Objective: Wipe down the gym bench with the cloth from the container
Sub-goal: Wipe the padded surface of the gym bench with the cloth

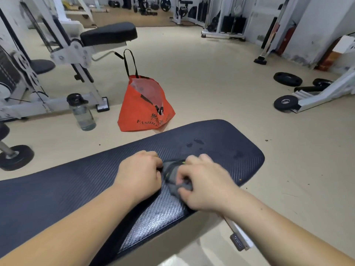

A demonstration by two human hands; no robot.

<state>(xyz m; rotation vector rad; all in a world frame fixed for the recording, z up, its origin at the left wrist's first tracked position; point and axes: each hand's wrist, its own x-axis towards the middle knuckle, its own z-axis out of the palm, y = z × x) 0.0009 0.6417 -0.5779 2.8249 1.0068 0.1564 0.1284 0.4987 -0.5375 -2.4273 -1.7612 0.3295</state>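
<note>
- The grey cloth (173,176) sits bunched on the dark padded gym bench (57,198), roughly mid-pad, pinned between two bare hands.
- A thin yellow-green edge shows along the cloth's top fold; the rest of it is hidden under fingers.
- Left hand (139,172) is knuckles-up on the pad, fingers curled in and gripping the cloth's left edge.
- Right hand (204,184) is pressed in from the other side, fingers bent and pinching a wad of the cloth near its lower corner.
- Both forearms reach in from the bottom of the view, crossing the near edge of the bench.
- Just beyond the hands, a few small wet-looking spots (195,143) lie on the textured pad, toward its rounded far end.
- A white metal frame piece (239,238) pokes out below the bench's near edge, under the right wrist.
- On the tan floor behind the bench stands an open red tote bag (143,108) with black handles and black lettering, close to the pad's far side.
- To the bag's left, a clear water bottle (81,112) with a black cap stands upright.
- Further left, a white exercise machine (73,52) with black seat pads.
- Off to the right, black weight plates (287,79) lie flat on the floor, well apart from the bench.
</note>
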